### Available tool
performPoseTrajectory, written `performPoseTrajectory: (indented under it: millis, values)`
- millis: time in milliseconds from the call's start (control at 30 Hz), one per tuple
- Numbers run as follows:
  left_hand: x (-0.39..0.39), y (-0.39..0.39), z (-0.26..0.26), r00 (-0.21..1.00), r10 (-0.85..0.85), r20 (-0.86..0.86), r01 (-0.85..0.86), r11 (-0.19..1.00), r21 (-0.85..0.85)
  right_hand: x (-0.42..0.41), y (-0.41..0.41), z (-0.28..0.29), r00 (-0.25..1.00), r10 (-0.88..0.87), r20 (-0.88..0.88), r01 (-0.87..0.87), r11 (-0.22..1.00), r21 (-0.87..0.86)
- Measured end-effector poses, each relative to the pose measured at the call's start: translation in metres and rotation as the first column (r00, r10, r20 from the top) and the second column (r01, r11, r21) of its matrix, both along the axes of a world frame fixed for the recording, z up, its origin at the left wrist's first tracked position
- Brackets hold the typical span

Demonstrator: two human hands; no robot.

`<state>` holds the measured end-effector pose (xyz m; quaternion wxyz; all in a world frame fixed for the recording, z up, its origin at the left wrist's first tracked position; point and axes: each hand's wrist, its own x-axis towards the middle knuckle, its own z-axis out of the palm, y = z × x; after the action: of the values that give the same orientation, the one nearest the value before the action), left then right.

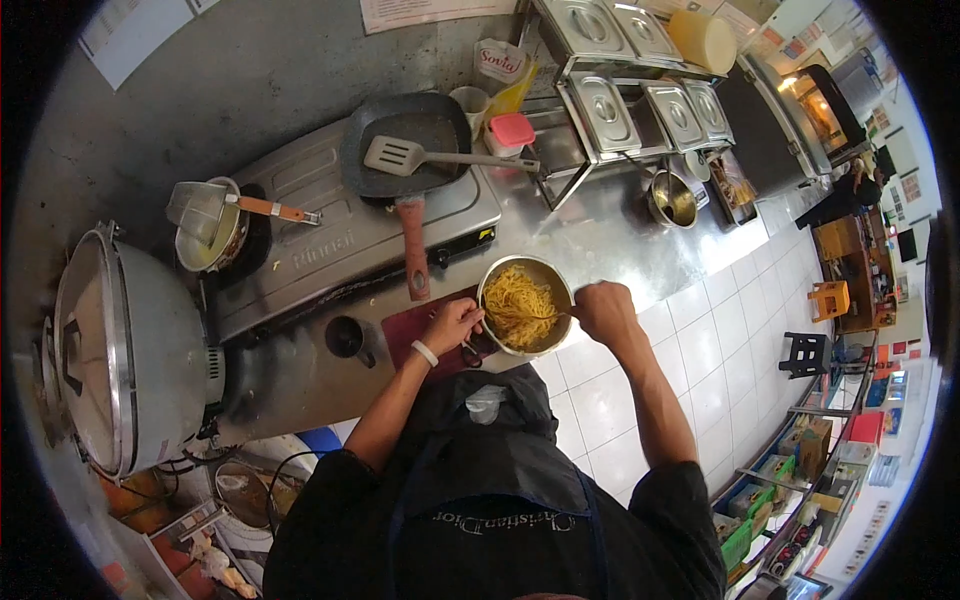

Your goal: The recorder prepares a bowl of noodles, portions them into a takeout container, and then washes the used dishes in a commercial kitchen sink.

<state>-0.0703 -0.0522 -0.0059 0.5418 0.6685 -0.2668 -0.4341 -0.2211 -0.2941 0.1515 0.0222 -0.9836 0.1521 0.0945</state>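
Observation:
A round metal bowl (pixel 561 281) of yellow noodles (pixel 517 300) sits at the front edge of the steel counter, partly over a dark red mat (pixel 405 337). My left hand (pixel 456 327) pinches the bowl's left rim between thumb and fingers. My right hand (pixel 604 309) is closed around the handle of a fork or spoon (pixel 553 316), whose far end is buried in the noodles, so its kind is unclear. Beside my left wrist, scissors (pixel 471 355) lie on the mat, partly covered.
Behind the bowl, a grey pan (pixel 360 150) bears a slotted turner (pixel 401 156) on the gas stove (pixel 322 240). A dark mug (pixel 346 337) and a large rice cooker (pixel 150 345) stand left. Lidded steel containers (pixel 604 112) fill a rack; a small metal bowl (pixel 675 199) is nearby.

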Motion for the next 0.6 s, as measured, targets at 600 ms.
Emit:
performPoseTrajectory:
  millis: [600]
  values:
    - [-0.015, -0.025, 0.046, 0.937, -0.06, 0.344, 0.063, 0.998, 0.003, -0.052, 0.051, -0.122, 0.563, -0.748, -0.351, 0.337, -0.18, 0.924]
